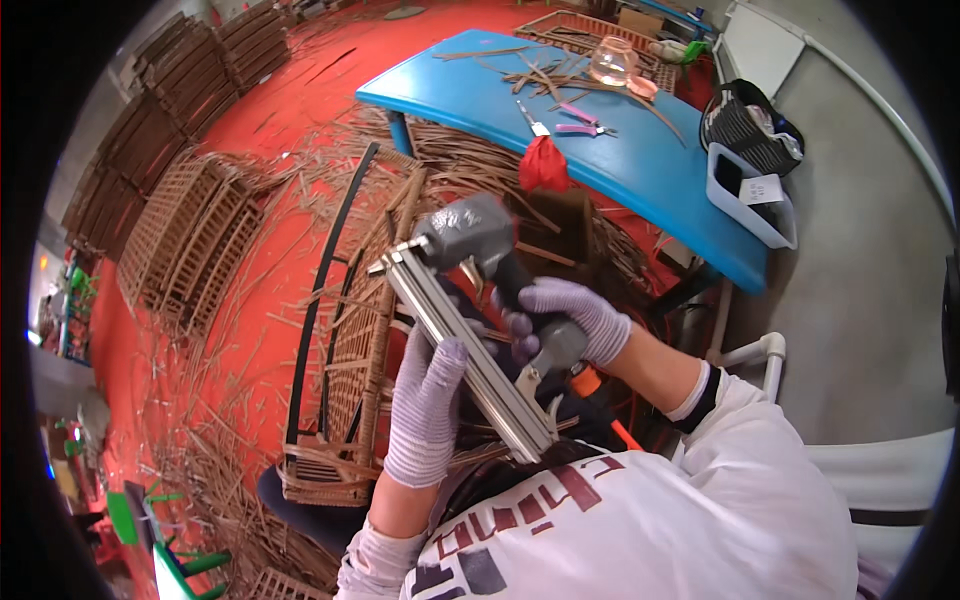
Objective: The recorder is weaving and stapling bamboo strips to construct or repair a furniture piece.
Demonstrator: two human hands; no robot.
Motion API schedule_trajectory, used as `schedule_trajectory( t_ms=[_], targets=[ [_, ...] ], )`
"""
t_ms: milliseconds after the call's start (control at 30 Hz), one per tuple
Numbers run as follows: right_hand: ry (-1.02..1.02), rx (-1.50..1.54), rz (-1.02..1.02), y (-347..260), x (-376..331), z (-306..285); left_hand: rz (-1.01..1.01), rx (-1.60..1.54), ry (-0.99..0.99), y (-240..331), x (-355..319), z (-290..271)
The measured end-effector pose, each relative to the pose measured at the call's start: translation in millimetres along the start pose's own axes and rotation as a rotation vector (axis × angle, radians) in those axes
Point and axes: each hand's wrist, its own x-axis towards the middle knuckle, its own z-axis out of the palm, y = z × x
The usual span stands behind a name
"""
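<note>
I hold a grey pneumatic staple gun (468, 232) in front of my body, tilted, its nose to the upper left. Its long silver magazine (468, 362) slopes down toward my shirt. My right hand (582, 312), in a striped white and purple glove, is wrapped round the dark handle. Gloved the same way, my left hand (424, 415) grips the magazine's side, thumb against the rail and the other fingers partly hidden. An orange hose fitting (585, 380) joins the handle's lower end. Left of the gun stands a brown woven rattan piece (357, 345) with a black frame bar.
Ahead, a blue table (440, 80) holds loose strips, pink-handled pliers (585, 130), a clear jar (613, 60) and a white bin (750, 200). Woven panels (185, 235) stand stacked at left. Cut strips litter the red floor (300, 90). A white pipe (770, 360) is at right.
</note>
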Motion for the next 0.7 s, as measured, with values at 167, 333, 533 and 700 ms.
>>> schedule_trajectory(
  t_ms=[167,333,533,700],
  targets=[
    [0.296,-0.564,-0.410,-86.8,-26.8,2.2,0.018,0.246,0.012,12.3,-18.5,-16.7],
    [1.065,-1.844,-0.383,-162.1,-33.7,-46.3,0.151,0.314,0.171,26.6,-49.8,-30.0],
    [1.410,-2.187,0.084,-186.6,-10.6,-130.5,0.304,0.346,0.420,44.8,-94.0,-57.2],
    [1.408,-2.263,0.044,-209.2,-53.6,-214.1,0.568,0.415,0.519,62.3,-109.3,-73.3]
  ],
)
